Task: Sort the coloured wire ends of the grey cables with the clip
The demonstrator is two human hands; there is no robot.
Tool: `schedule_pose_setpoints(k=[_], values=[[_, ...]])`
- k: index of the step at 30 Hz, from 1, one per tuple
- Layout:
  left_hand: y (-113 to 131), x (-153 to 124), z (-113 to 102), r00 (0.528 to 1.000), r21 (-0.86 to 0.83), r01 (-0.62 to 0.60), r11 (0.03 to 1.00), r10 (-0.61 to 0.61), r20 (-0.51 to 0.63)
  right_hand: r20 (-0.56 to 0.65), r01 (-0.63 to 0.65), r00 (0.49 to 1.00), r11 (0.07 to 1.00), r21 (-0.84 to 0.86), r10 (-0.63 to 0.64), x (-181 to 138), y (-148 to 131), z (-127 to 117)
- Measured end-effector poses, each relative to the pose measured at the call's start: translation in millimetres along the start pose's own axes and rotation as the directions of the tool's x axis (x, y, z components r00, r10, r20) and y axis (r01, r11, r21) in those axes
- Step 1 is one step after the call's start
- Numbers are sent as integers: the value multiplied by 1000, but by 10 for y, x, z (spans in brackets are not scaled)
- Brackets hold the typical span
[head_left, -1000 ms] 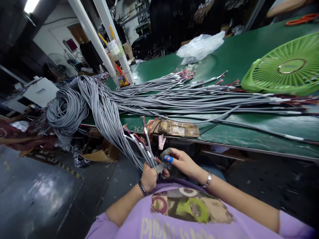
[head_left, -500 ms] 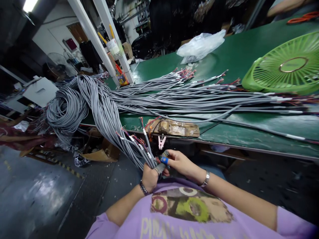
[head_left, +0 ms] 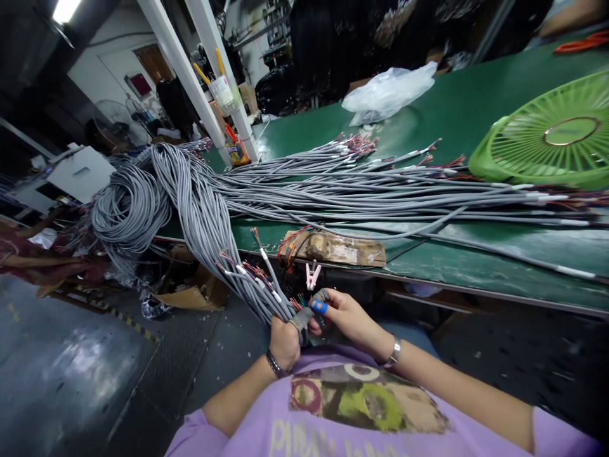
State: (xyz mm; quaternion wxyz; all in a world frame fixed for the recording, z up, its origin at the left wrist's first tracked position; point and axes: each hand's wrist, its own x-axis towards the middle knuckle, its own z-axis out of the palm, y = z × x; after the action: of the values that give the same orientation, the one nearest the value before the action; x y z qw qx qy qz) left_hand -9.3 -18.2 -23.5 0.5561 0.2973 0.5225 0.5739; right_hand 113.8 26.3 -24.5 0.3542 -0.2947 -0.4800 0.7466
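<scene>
Head view shows my left hand (head_left: 284, 341) clamped round a bundle of cables (head_left: 202, 219), smooth, slim and grey, which sags over the front edge of the bench (head_left: 485, 263) towards me and ends in white bands (head_left: 276, 296) and splayed wires (head_left: 261, 274), some of them red. My right hand (head_left: 352, 320) has its wrapped thumb and finger close together beside the left thumb, but I cannot tell whether they pinch a wire. My left fingers cover the cables where I grip them, and the fine strands between my hands blur together.
</scene>
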Motion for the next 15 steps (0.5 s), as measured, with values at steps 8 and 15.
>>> schedule_pose_setpoints(k=[8, 15], values=[[25, 15, 5, 998, -7, 17, 1000, -18, -54, -72, -19, 997, 999, -38, 17, 4, 44, -71], [140, 53, -19, 996, -64, 85, 994, -82, 38, -179, -50, 979, 961, 271, 102, 74, 9, -215]])
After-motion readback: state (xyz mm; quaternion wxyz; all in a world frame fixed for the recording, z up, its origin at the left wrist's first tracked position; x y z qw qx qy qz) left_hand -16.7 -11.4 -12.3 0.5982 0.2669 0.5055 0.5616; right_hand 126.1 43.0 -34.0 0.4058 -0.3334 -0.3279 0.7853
